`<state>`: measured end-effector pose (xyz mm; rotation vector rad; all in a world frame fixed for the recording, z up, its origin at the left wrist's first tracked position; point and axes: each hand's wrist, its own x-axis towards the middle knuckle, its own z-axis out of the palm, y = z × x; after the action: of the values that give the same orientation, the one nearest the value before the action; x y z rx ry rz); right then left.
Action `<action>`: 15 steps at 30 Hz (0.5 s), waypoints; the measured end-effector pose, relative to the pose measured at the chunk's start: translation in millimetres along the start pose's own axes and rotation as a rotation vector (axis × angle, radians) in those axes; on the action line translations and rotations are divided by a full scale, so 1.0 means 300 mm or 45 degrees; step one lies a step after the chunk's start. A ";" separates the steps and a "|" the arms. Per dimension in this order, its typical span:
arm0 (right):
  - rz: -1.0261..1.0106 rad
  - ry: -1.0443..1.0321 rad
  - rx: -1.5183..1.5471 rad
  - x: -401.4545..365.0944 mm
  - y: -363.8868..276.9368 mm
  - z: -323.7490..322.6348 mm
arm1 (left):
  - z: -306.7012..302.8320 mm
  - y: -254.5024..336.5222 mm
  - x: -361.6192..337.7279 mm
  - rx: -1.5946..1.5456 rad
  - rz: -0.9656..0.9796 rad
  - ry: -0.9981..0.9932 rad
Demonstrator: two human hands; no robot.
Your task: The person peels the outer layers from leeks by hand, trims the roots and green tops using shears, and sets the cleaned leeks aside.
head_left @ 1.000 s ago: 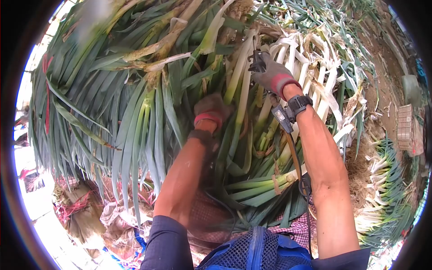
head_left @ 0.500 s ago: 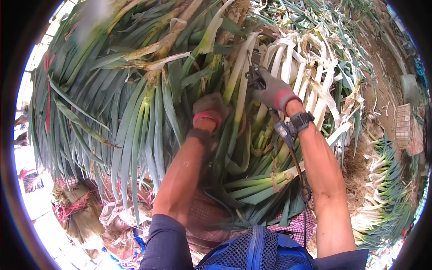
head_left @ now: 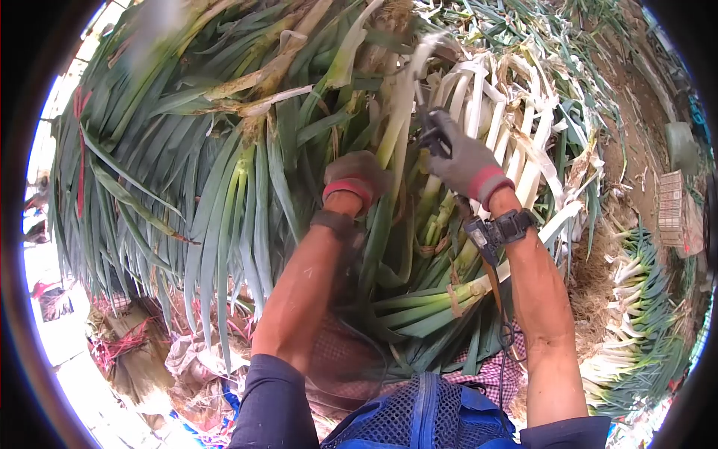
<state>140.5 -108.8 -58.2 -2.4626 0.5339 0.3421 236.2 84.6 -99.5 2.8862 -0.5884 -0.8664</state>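
Note:
My left hand (head_left: 357, 176), in a grey glove with a red cuff, is closed round a long green onion (head_left: 390, 138) whose pale end points up and away. My right hand (head_left: 465, 161), gloved alike, is shut on a dark air blow gun (head_left: 434, 135). Its thin nozzle lies alongside the white stalk, and the stalk's far end is smeared by motion. A hose (head_left: 495, 288) runs back from the right wrist along the forearm. Under both hands lie tied bundles of green onions (head_left: 426, 307). White peeled stalks (head_left: 479, 105) rest just beyond my right hand.
A big heap of leafy green onions (head_left: 142, 179) fills the left side. More onions (head_left: 636, 322) lie in a row on the ground at right, near a plastic crate (head_left: 671, 212). Red ties (head_left: 120, 340) and sacking sit at lower left.
My right hand has moved slightly right and toward me with the blow gun. The onion's far end has become blurred and whitish. My left hand has shifted only a little.

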 end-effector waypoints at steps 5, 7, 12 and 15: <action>-0.064 -0.079 0.023 -0.088 0.033 0.049 | -0.035 -0.033 0.009 -0.056 -0.045 0.076; -0.049 -0.040 0.088 -0.122 0.042 0.047 | -0.028 -0.045 0.004 -0.104 -0.012 0.236; -0.047 -0.283 0.075 -0.247 0.095 0.082 | -0.083 -0.028 0.012 -0.107 -0.089 0.217; -0.246 -0.570 0.003 -0.327 0.085 0.092 | -0.095 -0.013 0.010 -0.151 -0.110 0.245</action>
<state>38.6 -82.3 -57.9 -2.3075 0.1059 0.7831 255.3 85.8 -77.9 2.8598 -0.3839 -0.6000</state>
